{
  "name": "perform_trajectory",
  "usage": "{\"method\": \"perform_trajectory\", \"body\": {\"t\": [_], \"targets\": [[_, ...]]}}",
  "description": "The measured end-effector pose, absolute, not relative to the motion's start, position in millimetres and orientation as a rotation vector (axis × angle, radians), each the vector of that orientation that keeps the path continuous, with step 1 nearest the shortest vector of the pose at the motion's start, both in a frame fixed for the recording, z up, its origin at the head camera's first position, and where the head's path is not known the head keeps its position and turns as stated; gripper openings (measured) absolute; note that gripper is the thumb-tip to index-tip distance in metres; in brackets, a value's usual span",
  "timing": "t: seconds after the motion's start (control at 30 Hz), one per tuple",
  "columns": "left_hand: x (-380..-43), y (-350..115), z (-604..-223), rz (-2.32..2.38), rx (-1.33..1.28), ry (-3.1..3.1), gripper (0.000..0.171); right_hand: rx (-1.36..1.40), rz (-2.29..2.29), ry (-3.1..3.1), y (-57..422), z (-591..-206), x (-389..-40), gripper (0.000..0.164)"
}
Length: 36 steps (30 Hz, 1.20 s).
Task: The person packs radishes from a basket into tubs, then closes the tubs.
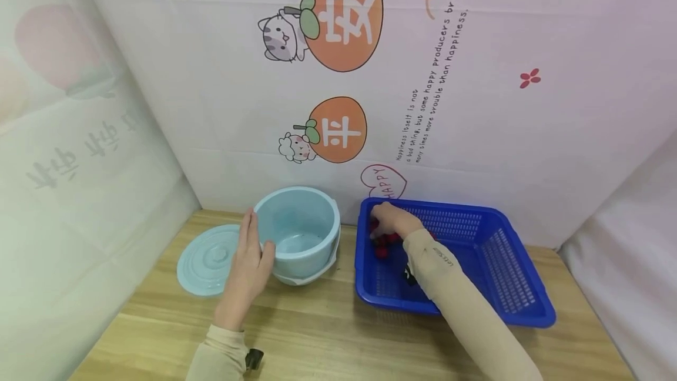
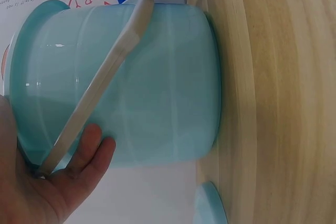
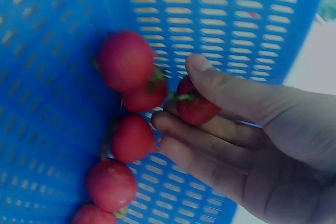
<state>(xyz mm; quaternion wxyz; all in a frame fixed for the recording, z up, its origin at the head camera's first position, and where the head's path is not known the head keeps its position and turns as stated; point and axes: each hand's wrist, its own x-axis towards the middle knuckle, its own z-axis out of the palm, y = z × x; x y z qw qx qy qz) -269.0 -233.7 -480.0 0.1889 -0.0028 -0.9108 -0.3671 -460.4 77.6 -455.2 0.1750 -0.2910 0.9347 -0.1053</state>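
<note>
My right hand reaches into the back left corner of a blue plastic basket. Between thumb and fingers it pinches a red radish with a green stem stub. Several more radishes lie along the basket wall beside the fingertips. My left hand rests against the left side of a light blue bucket, fingers straight and thumb near the rim. The left wrist view shows its fingertips against the outer wall, by the pale handle. No contents show inside the bucket.
A round light blue lid lies on the wooden table left of the bucket, partly behind the left hand. A white printed cloth hangs behind and at both sides. The basket stands right of the bucket.
</note>
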Motion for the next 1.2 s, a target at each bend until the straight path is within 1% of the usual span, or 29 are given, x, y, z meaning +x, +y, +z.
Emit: {"method": "perform_trajectory", "body": {"t": [0.3, 0.53, 0.67, 0.73, 0.87, 1.0, 1.2], "targets": [[-269, -233, -482, -1.039, -0.010, -2.548, 0.070, -0.914, -0.447, 2.556, 87, -421, -457, 0.025], [-271, -233, -478, -1.029, -0.028, -2.531, 0.070, -0.936, -0.766, 2.549, 103, -399, -457, 0.037], [-269, -234, -476, -1.033, -0.029, -2.534, 0.070, -0.919, -1.072, 2.437, 108, -397, -461, 0.042], [-269, -234, -475, -1.034, -0.025, -2.539, 0.070, -0.898, -1.272, 2.284, 110, -398, -464, 0.041], [-268, -234, -476, -1.038, -0.018, -2.548, 0.071, -0.789, -1.580, 2.019, 113, -401, -466, 0.043], [-267, -234, -478, -1.038, -0.012, -2.557, 0.071, -0.756, -1.709, 1.910, 115, -403, -465, 0.045], [-268, -233, -480, -1.040, -0.012, -2.554, 0.071, -0.753, -1.852, 1.817, 114, -404, -464, 0.039]]}}
